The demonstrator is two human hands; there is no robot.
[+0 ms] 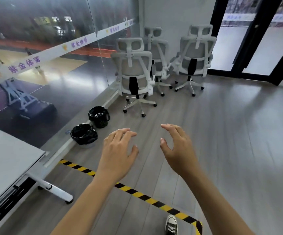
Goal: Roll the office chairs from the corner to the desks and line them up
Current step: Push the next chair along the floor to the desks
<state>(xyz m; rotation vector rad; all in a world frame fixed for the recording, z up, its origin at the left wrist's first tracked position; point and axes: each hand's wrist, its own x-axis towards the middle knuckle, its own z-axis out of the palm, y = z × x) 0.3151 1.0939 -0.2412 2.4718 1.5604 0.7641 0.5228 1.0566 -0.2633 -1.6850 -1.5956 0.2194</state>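
**Three chairs wait in the corner, both hands held out empty**

Three white office chairs stand bunched in the far corner, at about twelve o'clock from the outstretched arms. The nearest chair (134, 77) has its back turned this way, close against the glass wall (44, 65). A second chair (156, 53) stands behind it, tight to the corner, and the third chair (195, 60) is off at one o'clock, beside the black-framed door (249, 39). All three rest on their castors on the grey wood floor (230, 133).

Both hands are raised in front of the person, well apart from the chairs, with bare floor between. The left hand (118, 150) has its fingers (125, 133) spread and lightly bent, holding nothing. The right hand (178, 146) is likewise loose, its fingers curved and pointing toward eleven o'clock, and it too grips nothing. The nearest chair's base lies just beyond the fingertips in the view, at twelve o'clock, though untouched.

At ten o'clock two bins lined with black bags (91, 128) sit along the foot of the glass wall. A white tabletop (7, 163) fills the eight o'clock side. Yellow-and-black tape (137, 194) runs across the floor under the forearms, and a dark sneaker (171, 225) shows at six o'clock.
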